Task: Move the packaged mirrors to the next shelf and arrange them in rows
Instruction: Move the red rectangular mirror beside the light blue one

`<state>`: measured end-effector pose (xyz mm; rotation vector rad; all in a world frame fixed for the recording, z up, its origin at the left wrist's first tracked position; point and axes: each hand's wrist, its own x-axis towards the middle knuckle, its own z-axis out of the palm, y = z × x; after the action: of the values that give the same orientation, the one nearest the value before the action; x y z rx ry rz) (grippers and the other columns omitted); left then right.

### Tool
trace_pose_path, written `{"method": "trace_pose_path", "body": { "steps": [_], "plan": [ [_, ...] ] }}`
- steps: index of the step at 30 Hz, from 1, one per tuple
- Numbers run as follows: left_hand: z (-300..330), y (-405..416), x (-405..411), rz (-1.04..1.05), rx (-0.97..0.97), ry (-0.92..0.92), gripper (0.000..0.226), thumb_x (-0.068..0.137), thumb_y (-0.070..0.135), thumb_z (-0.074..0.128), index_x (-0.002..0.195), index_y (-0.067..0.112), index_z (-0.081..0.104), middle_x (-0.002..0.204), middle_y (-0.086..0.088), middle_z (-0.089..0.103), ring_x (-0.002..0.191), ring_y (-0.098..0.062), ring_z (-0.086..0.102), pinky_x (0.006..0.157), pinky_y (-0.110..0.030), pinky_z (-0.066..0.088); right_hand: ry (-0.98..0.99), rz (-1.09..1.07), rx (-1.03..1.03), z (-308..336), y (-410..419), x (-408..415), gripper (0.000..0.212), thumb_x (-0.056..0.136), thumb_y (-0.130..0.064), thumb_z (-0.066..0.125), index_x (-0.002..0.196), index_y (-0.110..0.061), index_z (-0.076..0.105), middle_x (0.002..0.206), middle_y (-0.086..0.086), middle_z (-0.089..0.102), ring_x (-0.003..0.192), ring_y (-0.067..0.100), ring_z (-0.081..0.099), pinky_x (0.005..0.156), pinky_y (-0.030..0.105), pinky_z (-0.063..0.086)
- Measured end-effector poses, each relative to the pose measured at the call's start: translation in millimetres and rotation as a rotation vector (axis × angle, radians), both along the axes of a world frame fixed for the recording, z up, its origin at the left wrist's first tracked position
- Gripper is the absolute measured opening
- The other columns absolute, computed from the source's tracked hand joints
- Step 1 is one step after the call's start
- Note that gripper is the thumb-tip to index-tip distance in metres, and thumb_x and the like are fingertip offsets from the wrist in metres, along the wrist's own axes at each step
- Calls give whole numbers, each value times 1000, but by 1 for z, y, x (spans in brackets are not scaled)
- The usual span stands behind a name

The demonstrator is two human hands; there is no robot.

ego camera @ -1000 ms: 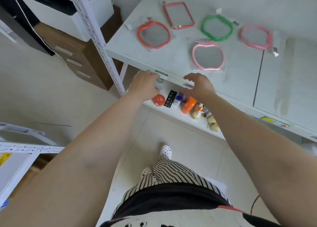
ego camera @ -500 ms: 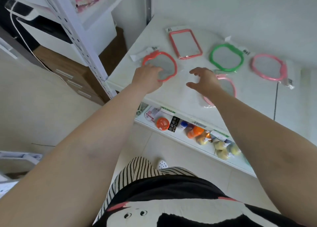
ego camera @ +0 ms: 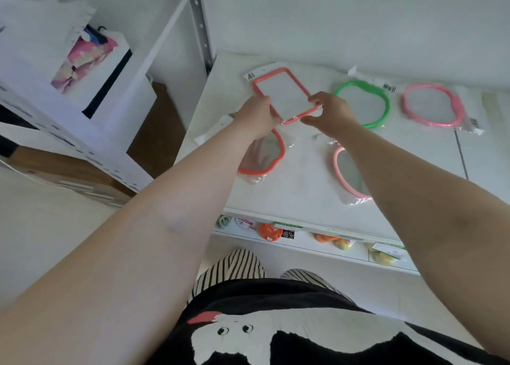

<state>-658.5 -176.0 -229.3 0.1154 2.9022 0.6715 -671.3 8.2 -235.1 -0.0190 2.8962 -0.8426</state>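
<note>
Both hands on the red mirror (ego camera: 284, 95).
Left grip (ego camera: 258, 116) and right grip (ego camera: 328, 110) seemingly pinch its 6 o'clock corners on the shelf (ego camera: 303, 188).

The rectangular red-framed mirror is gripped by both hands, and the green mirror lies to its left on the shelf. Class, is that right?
Not quite. The head view shows the green mirror to the right of the rectangular red-framed mirror, not left. Both the left hand and right hand do grip it.

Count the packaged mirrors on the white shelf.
5: rectangular red mirror at back left, held by both hands; green mirror beside it; pink mirror far right; red-orange mirror and light pink mirror in front, partly behind arms.
</note>
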Motion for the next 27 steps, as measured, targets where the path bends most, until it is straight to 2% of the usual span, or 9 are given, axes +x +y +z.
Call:
{"method": "trace_pose_path", "body": {
  "steps": [4,11,16,20,22,24,25,26,27],
  "plan": [
    [-24,10,-25,99,135,-18,39,88,26,56,119,2,54,121,-14,61,114,-29,55,84,-26,40,6,-57,-12,-18,-2,-29,55,82,-32,72,132,-18,53,134,7,55,122,26,53,95,31,41],
    [-66,27,-59,270,248,-49,39,87,22,59,120,0,55,122,-14,63,116,-29,58,90,-30,44,-41,-103,7,-63,-6,-70,58,84,-31,68,135,-13,48,127,13,57,114,30,56,88,31,44],
    [-76,40,-79,378,296,-38,48,86,16,60,130,0,47,131,-14,57,123,-27,54,92,-27,45,3,-220,48,-72,-12,-84,54,87,-31,60,136,-13,44,128,14,57,120,33,50,100,37,43],
    [-76,38,-83,522,550,-107,46,81,9,64,125,3,51,122,-12,64,113,-26,62,88,-28,50,-70,-343,-13,-68,-13,-84,51,87,-29,63,132,-9,48,119,13,60,118,33,51,97,40,47],
    [-74,33,-82,564,693,-143,35,78,4,67,113,2,61,110,-14,69,101,-29,67,83,-32,55,-120,-386,-115,-63,-12,-78,40,86,-24,65,120,-6,54,98,11,58,101,32,57,85,38,52],
    [-69,27,-77,608,827,-183,26,77,-3,66,103,-1,65,97,-15,70,86,-27,68,75,-31,54,-140,-419,-215,-55,-10,-69,22,84,-22,69,91,-10,54,77,5,49,81,27,53,63,31,46],
    [-63,24,-73,620,882,-197,18,77,-7,64,93,-1,66,86,-15,69,76,-25,66,70,-30,52,-158,-432,-245,-49,-9,-64,24,81,-23,71,81,-11,50,71,4,46,72,25,50,54,28,42],
    [-56,22,-69,626,917,-208,13,77,-10,62,80,2,65,72,-11,67,62,-21,62,66,-30,50,-177,-446,-268,-42,-8,-57,24,79,-23,73,77,-12,51,67,3,45,63,23,47,46,26,39],
    [-47,20,-63,630,935,-216,20,78,-13,60,69,5,61,55,-5,63,49,-18,58,63,-30,48,-186,-456,-303,-34,-6,-49,19,77,-22,73,80,-13,56,64,3,45,54,20,43,39,22,37]
  ]
}}
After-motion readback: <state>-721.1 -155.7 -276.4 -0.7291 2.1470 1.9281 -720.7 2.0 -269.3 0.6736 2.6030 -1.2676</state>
